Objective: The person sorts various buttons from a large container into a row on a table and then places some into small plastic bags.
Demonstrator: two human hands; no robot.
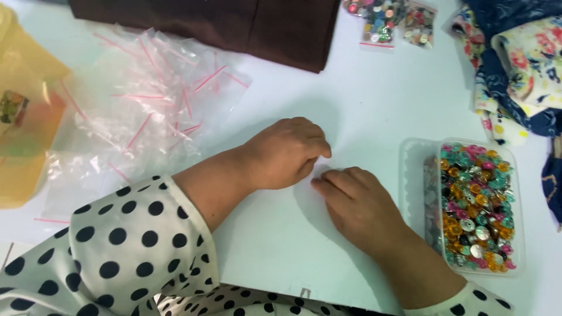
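My left hand rests knuckles-up on the white table, its fingers curled under so that anything in them is hidden. My right hand lies palm-down just to the right, with its fingertips almost touching the left hand's fingers. A faint pale edge, perhaps thin clear plastic, shows between the two hands, too unclear to name. Both arms wear white sleeves with black dots. A clear plastic tub full of colourful buttons stands right beside my right hand.
A heap of clear zip bags with pink strips lies at the left, next to a yellow plastic container. A dark brown cloth lies at the back. Bagged buttons sit at the top. Floral fabrics are piled at the right.
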